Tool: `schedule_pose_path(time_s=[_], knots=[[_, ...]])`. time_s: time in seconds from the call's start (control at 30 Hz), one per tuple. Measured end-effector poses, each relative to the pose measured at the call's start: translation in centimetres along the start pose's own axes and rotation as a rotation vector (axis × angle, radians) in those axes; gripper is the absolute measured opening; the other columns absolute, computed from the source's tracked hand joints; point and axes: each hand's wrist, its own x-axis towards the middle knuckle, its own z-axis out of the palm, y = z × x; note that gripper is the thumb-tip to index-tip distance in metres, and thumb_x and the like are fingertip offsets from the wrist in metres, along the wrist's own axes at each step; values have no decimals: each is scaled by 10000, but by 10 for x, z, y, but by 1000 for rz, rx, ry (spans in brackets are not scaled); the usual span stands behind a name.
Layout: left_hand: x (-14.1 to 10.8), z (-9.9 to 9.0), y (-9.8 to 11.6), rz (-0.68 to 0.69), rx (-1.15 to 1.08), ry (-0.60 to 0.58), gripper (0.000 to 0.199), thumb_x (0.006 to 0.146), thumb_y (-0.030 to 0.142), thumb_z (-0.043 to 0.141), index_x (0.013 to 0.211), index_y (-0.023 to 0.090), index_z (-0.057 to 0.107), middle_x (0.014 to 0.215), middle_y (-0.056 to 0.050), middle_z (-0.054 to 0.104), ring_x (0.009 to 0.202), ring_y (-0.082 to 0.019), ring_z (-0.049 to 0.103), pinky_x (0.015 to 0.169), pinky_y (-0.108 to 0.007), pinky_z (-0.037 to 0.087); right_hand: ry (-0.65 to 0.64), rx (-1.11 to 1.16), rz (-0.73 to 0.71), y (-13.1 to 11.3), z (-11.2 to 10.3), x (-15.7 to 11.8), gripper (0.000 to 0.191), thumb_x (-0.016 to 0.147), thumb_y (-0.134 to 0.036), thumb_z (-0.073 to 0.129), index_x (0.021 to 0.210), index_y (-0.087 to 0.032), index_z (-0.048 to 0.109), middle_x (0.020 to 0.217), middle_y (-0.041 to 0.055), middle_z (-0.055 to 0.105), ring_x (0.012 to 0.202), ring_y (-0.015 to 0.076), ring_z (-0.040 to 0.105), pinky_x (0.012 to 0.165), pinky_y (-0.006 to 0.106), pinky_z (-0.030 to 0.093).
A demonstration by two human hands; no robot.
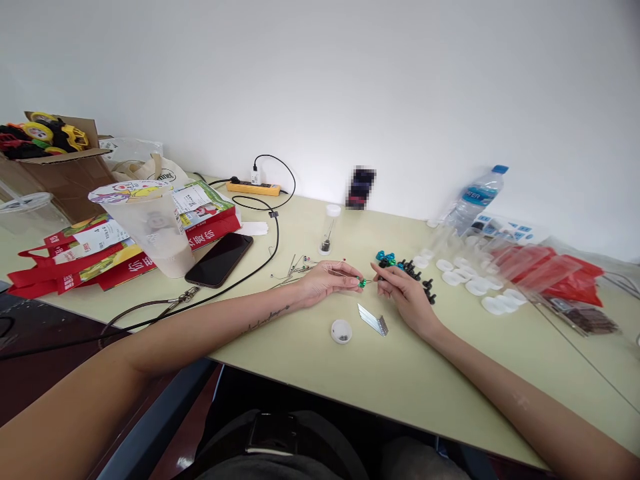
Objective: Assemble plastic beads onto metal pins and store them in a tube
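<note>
Near the middle of the table, my left hand (327, 283) pinches a small green metallic part (362, 283) between thumb and fingertips. Just right of it, my right hand (403, 291) has its fingers closed near a thin tip that points from the green part; what it grips is too small to make out. Behind the right hand lie blue parts (385, 257) and several black parts (429, 291). A row of thin metal pins (373, 320) rests in front, beside a white cap (341, 331) holding tiny pieces. Loose thin pins (295, 268) lie behind the left wrist.
A clear tube (329, 230) stands behind the hands. At left are a phone (219, 260), a tall cup (150, 230), a black cable and red bags (80, 257). White discs (477, 287), clear tubes and a water bottle (477, 197) are at right.
</note>
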Motion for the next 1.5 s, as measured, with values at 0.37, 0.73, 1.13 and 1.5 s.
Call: schedule_pose_path(time_s=[0.37,0.73,1.13,1.5], knots=[[-2,2,-2,-18,-59,23,316,611,221,774,882,94,673,862,-74,673,818,-171,656,928,-355,428,105,51,-55,-19,6,-11,206,853,-340,531,1038,-293,610,959,53,587,793,192,606,726,380,536],[-4,5,-5,-68,-150,25,258,649,167,750,881,85,672,873,-70,673,833,-139,646,944,-306,428,176,130,-86,-24,11,-17,165,818,-312,597,981,-295,610,919,46,556,792,190,622,765,407,560],[-5,5,-3,-106,-150,-11,220,659,152,742,845,82,648,853,-65,667,819,-131,646,929,-298,425,236,26,-153,-22,11,-19,129,817,-281,598,945,-269,613,890,34,636,769,186,630,747,402,555],[-5,3,-4,-80,-116,-25,257,635,164,759,850,88,642,852,-50,657,839,-157,650,932,-325,422,142,289,46,-21,12,-16,127,791,-315,629,842,-237,542,686,-2,641,615,178,651,616,348,558]])
